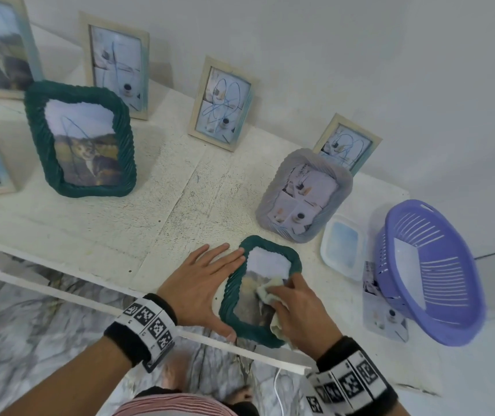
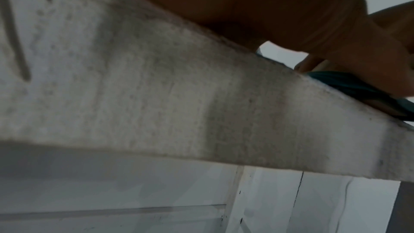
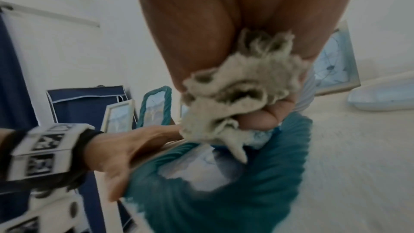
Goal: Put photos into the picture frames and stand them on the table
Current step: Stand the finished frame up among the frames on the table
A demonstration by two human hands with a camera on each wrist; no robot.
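Bunched in the right hand [image 1: 300,307], whose grip is closed round it, a pale cloth [image 3: 228,98] is pressed on the glass of the small green frame [image 1: 234,313]. That frame lies flat, face up, at the near edge of the surface [image 1: 120,223], its lower end just overhanging the edge, with a photo already showing inside. The left hand [image 1: 201,283] lies flat with straight fingers against the frame's left side, thumb at its near corner, bracing rather than gripping.

By the look of it the step in hand is wiping the loaded frame before it is stood up. Several filled frames already stand toward the far edge, among them a large green frame [image 1: 42,139] and a grey frame [image 1: 339,187].

Next, the cloth would want putting aside, then the frame lifting by its rim and setting upright on its rear prop; the prop is hidden beneath it. A loose photo [image 1: 387,319] near the purple basket [image 1: 450,322] at the right end suggests more remains.
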